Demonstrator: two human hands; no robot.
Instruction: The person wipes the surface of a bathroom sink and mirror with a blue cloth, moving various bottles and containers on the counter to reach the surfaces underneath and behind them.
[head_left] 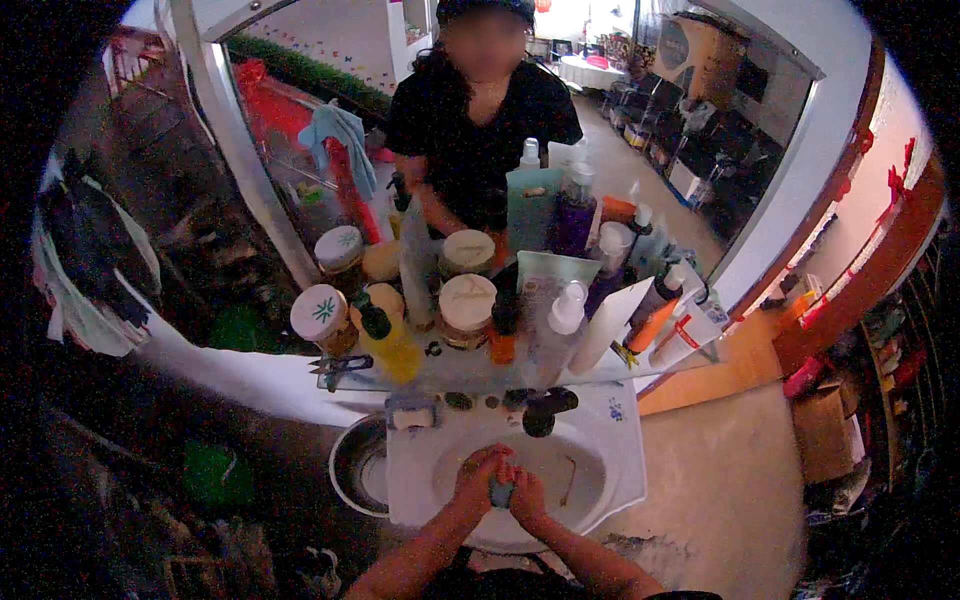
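My left hand (481, 477) and my right hand (525, 497) meet over the white washbasin (628, 478). Both are closed around a small blue-grey thing (501, 494), which looks soft like a bunched cloth, though its kind is not clear. Most of it is hidden by my fingers. Just beyond my hands stands a dark tap (540, 420). At the basin's back left corner a pale bar of soap (410, 417) lies in a soap dish.
Above the basin a glass shelf (470, 378) carries jars, tubes and pump bottles, including a yellow bottle (392, 345). Behind it a large mirror (640, 190) reflects a person in black. A metal bowl (345, 470) sits left of the basin; a cardboard box (828, 435) stands far right.
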